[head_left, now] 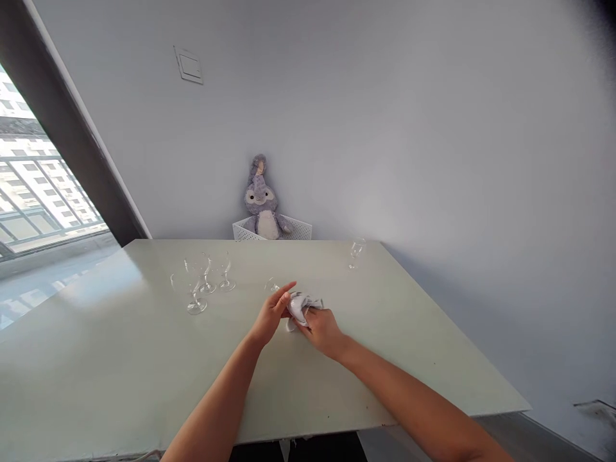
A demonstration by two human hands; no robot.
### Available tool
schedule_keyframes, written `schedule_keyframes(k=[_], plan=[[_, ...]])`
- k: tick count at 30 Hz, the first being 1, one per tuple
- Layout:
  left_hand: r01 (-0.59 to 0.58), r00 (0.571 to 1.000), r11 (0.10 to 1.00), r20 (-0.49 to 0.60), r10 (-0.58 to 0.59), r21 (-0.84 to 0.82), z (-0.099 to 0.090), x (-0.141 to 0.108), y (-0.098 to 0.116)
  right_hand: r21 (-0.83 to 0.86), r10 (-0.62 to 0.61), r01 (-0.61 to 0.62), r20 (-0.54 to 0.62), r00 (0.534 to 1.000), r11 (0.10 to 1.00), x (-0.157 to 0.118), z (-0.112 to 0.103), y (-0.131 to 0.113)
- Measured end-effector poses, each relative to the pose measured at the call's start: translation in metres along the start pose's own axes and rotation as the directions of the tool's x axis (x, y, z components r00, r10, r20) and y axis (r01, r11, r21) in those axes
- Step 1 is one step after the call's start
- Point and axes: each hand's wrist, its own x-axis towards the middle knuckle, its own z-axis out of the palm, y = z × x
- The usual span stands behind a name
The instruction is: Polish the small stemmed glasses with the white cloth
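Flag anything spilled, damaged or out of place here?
No spill visible around the cloth. Oddest is the plush toy in a basket at the table's far edge, seemingly unrelated to the glasses. Also, low on the wall at right, a dark-edged mark might be damage; too unclear to tell.

Daylight from the left, glare on tabletop [144,366]

Pale green tabletop [385,378], centre: bare left hand [272,316] touches, bare right hand [325,330] grips crumpled white-grey cloth [299,303]. Three clear stemmed glasses [207,288] stand toward the far-left corner; one clear goblet [357,248] near the far-right.
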Motion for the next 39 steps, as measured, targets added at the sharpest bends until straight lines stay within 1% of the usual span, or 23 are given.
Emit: schedule_keyframes(k=[2, 3, 4, 6, 8, 9, 11, 12, 15, 17, 20, 22, 23, 25, 28, 30, 31, 33, 34, 35, 36, 37, 39], plan=[[0.037, 0.999, 0.989, -0.042, -0.031, 0.142, -0.002, 0.002, -0.004, -0.198, -0.036, 0.041, 0.029, 0.999, 0.979, 0.002, -0.009, 0.007], [0.032, 0.996, 0.971, -0.086, -0.012, 0.235, -0.003, 0.002, -0.004, -0.199, -0.021, 0.029, 0.039, 0.999, 0.980, 0.004, -0.015, 0.010], [0.004, 0.989, 0.944, -0.141, 0.045, 0.329, -0.004, 0.002, -0.005, -0.146, 0.013, -0.006, 0.045, 0.999, 0.989, 0.005, -0.023, 0.012], [-0.119, 0.945, 0.859, -0.207, 0.251, 0.497, -0.005, 0.002, -0.003, 0.051, 0.091, -0.095, 0.080, 0.993, 0.994, 0.007, -0.041, 0.012], [-0.261, 0.899, 0.747, -0.127, 0.418, 0.611, -0.004, 0.002, -0.002, 0.239, 0.108, -0.144, 0.160, 0.981, 0.960, 0.006, -0.058, 0.009], [-0.302, 0.900, 0.695, -0.045, 0.433, 0.652, -0.003, 0.001, -0.002, 0.295, 0.093, -0.152, 0.204, 0.974, 0.943, 0.005, -0.065, 0.007], [-0.297, 0.937, 0.620, 0.097, 0.335, 0.727, 0.000, -0.001, -0.004, 0.333, 0.065, -0.161, 0.281, 0.957, 0.929, 0.001, -0.078, 0.004], [-0.266, 0.956, 0.594, 0.130, 0.263, 0.759, 0.001, -0.001, -0.005, 0.328, 0.066, -0.173, 0.311, 0.948, 0.929, -0.001, -0.083, 0.003], [-0.166, 0.986, 0.542, 0.124, 0.114, 0.824, 0.002, -0.002, -0.010, 0.296, 0.125, -0.228, 0.330, 0.936, 0.928, -0.005, -0.097, 0.009], [-0.125, 0.991, 0.503, 0.086, 0.100, 0.855, 0.000, -0.002, -0.013, 0.283, 0.190, -0.254, 0.237, 0.953, 0.925, -0.007, -0.107, 0.015], [-0.062, 0.989, 0.450, -0.005, 0.147, 0.891, -0.005, 0.001, -0.016, 0.123, 0.228, -0.224, -0.021, 0.973, 0.967, -0.013, -0.118, 0.012], [-0.048, 0.982, 0.435, -0.036, 0.184, 0.899, -0.007, 0.003, -0.018, -0.151, 0.102, -0.122, -0.139, 0.985, 0.981, -0.019, -0.115, -0.001], [-0.055, 0.979, 0.433, -0.036, 0.199, 0.900, -0.008, 0.004, -0.019, -0.305, 0.003, -0.047, -0.142, 0.990, 0.951, -0.021, -0.110, -0.010], [-0.086, 0.973, 0.430, -0.018, 0.231, 0.899, -0.006, 0.005, -0.020, -0.543, -0.191, 0.136, -0.047, 0.980, 0.829, -0.023, -0.090, -0.026], [-0.194, 0.956, 0.437, 0.069, 0.286, 0.878, -0.002, 0.004, -0.022, -0.668, -0.330, 0.350, 0.162, 0.930, 0.657, -0.013, -0.055, -0.036], [-0.316, 0.918, 0.456, 0.145, 0.370, 0.832, -0.001, 0.004, -0.024, -0.680, -0.316, 0.375, 0.217, 0.924, 0.630, 0.001, -0.041, -0.032], [-0.366, 0.896, 0.478, 0.163, 0.414, 0.799, -0.001, 0.004, -0.024, -0.680, -0.280, 0.342, 0.204, 0.938, 0.649, 0.009, -0.039, -0.029], [-0.410, 0.872, 0.541, 0.141, 0.469, 0.735, -0.001, 0.003, -0.025, -0.627, -0.162, 0.197, 0.114, 0.980, 0.754, 0.026, -0.045, -0.022], [-0.400, 0.875, 0.571, 0.115, 0.470, 0.717, -0.001, 0.003, -0.025, -0.541, -0.076, 0.097, 0.061, 0.995, 0.836, 0.033, -0.052, -0.019], [-0.387, 0.881, 0.591, 0.094, 0.465, 0.708, -0.001, 0.003, -0.025, -0.375, 0.026, -0.020, 0.012, 1.000, 0.927, 0.040, -0.060, -0.015], [-0.376, 0.885, 0.600, 0.081, 0.459, 0.706, -0.001, 0.002, -0.025, -0.145, 0.133, -0.134, -0.016, 0.991, 0.980, 0.045, -0.068, -0.012], [-0.369, 0.886, 0.602, 0.073, 0.457, 0.708, 0.000, 0.002, -0.024, 0.102, 0.227, -0.224, -0.018, 0.974, 0.969, 0.050, -0.074, -0.009], [-0.354, 0.890, 0.603, 0.058, 0.453, 0.714, 0.001, 0.002, -0.023, 0.473, 0.339, -0.295, -0.009, 0.941, 0.830, 0.056, -0.080, -0.003]])
